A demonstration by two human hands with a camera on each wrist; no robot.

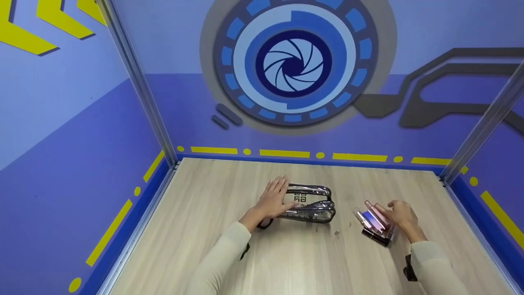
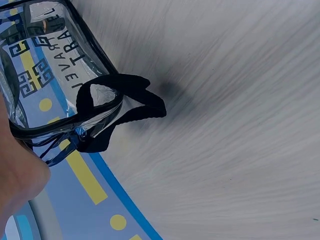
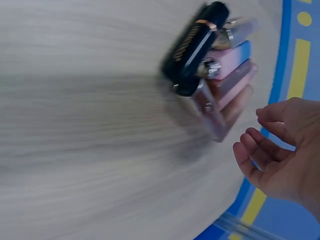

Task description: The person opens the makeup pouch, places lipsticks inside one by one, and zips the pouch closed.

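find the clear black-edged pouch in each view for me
Head: the pouch lies below and right of picture centre, left hand on its left end.
Left wrist: upper left, cut off by the picture's edge.
Right wrist: not in it.
Shared landmark: yellow wall dashes.

Walls (image 1: 188,119) seal off the table's (image 1: 311,262) far, left and right edges! A bare lane runs far-edge-ward between the see-through pouch (image 1: 315,218) and the cosmetic tubes (image 1: 373,221); left hand (image 1: 273,200) bars the pouch's left end, right hand (image 1: 402,216) crowds the tubes' right-edge side.
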